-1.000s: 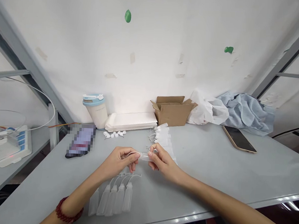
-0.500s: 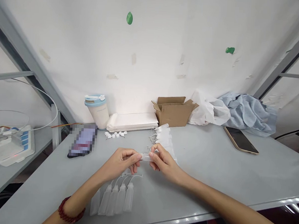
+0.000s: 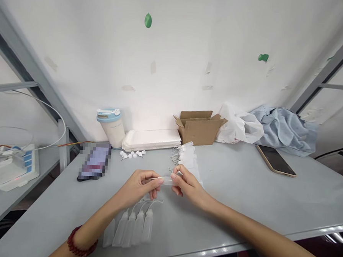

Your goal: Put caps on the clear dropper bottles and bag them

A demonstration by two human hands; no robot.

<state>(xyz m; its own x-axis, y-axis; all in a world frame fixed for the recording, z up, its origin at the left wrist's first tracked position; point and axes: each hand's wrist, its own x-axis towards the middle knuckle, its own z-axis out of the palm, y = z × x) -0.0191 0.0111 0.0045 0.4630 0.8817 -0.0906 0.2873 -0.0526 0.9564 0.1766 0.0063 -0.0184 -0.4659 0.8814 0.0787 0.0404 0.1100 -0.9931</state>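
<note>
Between my hands a small translucent squeeze bottle (image 3: 168,181) lies sideways above the grey table. My left hand (image 3: 145,184) pinches its cap end, with a thin tube running back between the fingers. On the body end, my right hand (image 3: 187,183) has thumb and forefinger closed. Several like bottles (image 3: 133,229) with curved thin tubes lie in a row below my left hand. Behind my right hand, another row of bottles (image 3: 189,156) lies with short nozzles pointing left. Several small white caps (image 3: 132,154) sit farther back on the left.
At the back stand a cup with a blue lid (image 3: 111,129), a stack of white packets (image 3: 152,139), an open cardboard box (image 3: 200,129), a white plastic bag (image 3: 239,126) and a blue cloth (image 3: 286,128). A phone (image 3: 276,161) lies at right, a blurred-out item (image 3: 95,162) at left.
Both hands stay in nearly the same place on the bottle. The fingers of my left hand have shifted slightly at the cap end, and the thin tube behind them shows more clearly.
</note>
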